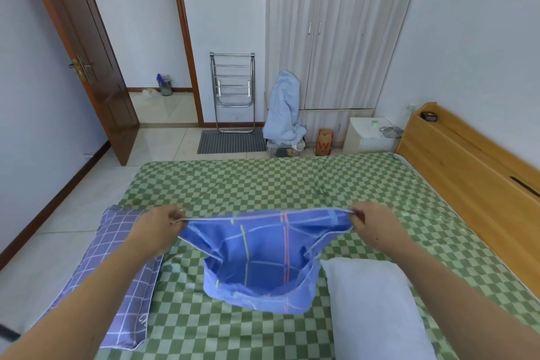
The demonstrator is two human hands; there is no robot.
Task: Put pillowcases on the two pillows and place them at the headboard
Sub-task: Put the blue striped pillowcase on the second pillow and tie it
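I hold a blue checked pillowcase (260, 260) stretched out above the bed. My left hand (159, 226) pinches its upper left corner and my right hand (372, 222) pinches its upper right corner. The case hangs down with its lower end resting on the green checkered sheet (263, 184). A bare white pillow (377, 310) lies on the bed to the right of it. At the left edge of the bed lies a pillow in a purple grid pillowcase (125, 280), partly under my left forearm. The wooden headboard (473, 166) runs along the right side.
Past the bed stand a white nightstand (368, 134), a paper bag (324, 142), a clear box with pale blue cloth heaped on it (285, 114), a folded metal rack (232, 90) and a wardrobe (339, 26). A brown door (84, 52) stands open on the left.
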